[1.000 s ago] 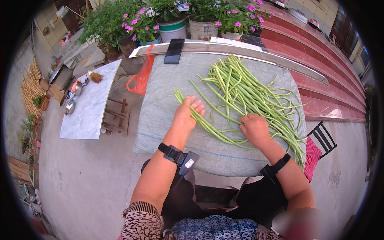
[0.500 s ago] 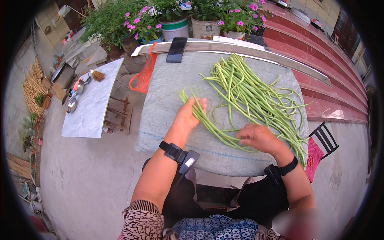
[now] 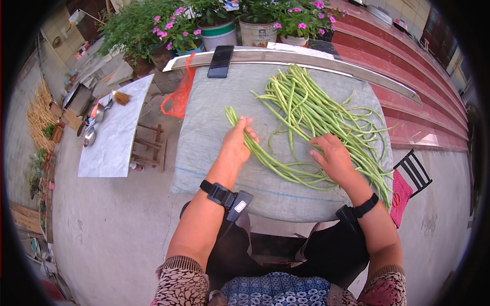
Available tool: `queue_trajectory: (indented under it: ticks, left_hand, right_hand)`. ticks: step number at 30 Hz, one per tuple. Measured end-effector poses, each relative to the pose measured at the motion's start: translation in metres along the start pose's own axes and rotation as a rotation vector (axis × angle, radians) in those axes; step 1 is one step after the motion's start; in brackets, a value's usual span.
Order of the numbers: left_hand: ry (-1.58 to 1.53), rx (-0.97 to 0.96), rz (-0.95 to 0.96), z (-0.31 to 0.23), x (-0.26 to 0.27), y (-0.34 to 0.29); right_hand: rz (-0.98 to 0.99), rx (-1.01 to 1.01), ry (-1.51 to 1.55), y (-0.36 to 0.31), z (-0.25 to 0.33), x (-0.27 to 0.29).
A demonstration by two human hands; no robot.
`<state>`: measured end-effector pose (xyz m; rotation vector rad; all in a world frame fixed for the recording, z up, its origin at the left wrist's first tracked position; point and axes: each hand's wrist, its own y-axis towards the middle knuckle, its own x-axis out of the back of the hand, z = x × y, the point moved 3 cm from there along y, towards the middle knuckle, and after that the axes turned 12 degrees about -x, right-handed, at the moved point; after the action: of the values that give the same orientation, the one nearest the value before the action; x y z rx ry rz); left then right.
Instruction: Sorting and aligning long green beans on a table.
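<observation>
My left hand is closed round a small bunch of long green beans. Their near ends poke up past the fingers, and the rest trails down to the right across the grey cloth. A large pile of long beans lies on the right half of that cloth, its strands running from the far middle to the near right edge. Over the near left side of the pile is my right hand, thumb and fingers apart, fingertips at the beans. Whether they touch a bean I cannot tell.
A black phone lies at the cloth's far edge, before a long board. An orange plastic bag hangs at the left corner. Potted flowers stand behind, red steps rise right, and a low marble-topped table stands left.
My right hand has moved up and slightly right, from the tail of the held bunch to the pile, and its fingers have spread. My left hand has tightened round the bunch.
</observation>
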<state>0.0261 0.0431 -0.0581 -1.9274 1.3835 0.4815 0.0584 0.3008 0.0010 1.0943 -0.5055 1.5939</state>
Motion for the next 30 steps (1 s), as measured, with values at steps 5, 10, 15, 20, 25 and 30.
queue_trajectory:
  ticks: [5, 10, 15, 20, 25, 30]
  left_hand:
    - [0.024, 0.012, -0.037, 0.002, -0.006, -0.004]
    - [0.006, 0.003, -0.036, 0.000, -0.001, -0.004]
    - [-0.015, 0.033, -0.071, 0.005, 0.000, 0.000]
    - [-0.053, 0.054, -0.086, 0.006, 0.006, 0.003]
    - [-0.003, 0.145, -0.086, 0.011, 0.013, 0.013]
    - [-0.023, 0.135, -0.065, 0.011, 0.006, 0.006]
  right_hand:
    - [-0.112, -0.107, -0.214, 0.006, -0.020, -0.012]
    - [-0.100, -0.178, -0.096, 0.004, -0.017, -0.009]
    - [0.194, -0.149, 0.171, -0.005, -0.008, 0.003]
    - [0.410, -0.041, 0.278, -0.010, 0.003, 0.005]
    - [0.444, 0.008, 0.348, -0.010, 0.003, 0.007]
    - [0.527, -0.009, 0.313, -0.012, 0.000, 0.007]
